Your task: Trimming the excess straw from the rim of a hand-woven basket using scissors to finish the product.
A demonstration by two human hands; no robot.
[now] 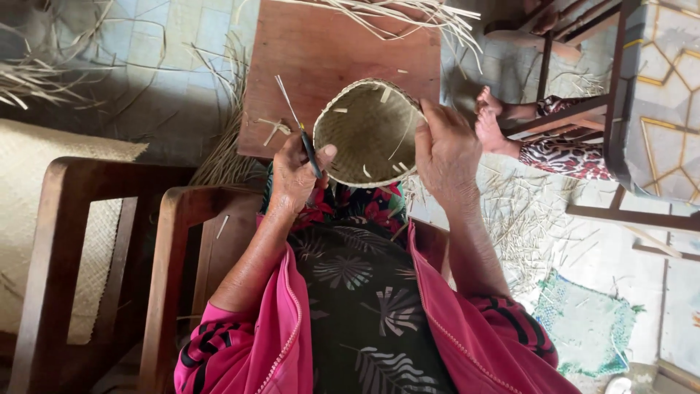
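Here my left hand [297,175] grips a dark tool [310,153] against the woven basket [367,131]; my right hand [445,152] clasps its rim.

A home weaving corner is shown: pale tiled floor [168,44] strewn with dry straw strips [525,219], dark wooden chairs [80,241], flat brown wooden board [328,51].

Small round woven straw basket [367,131], tilted, mouth up, over a lap.
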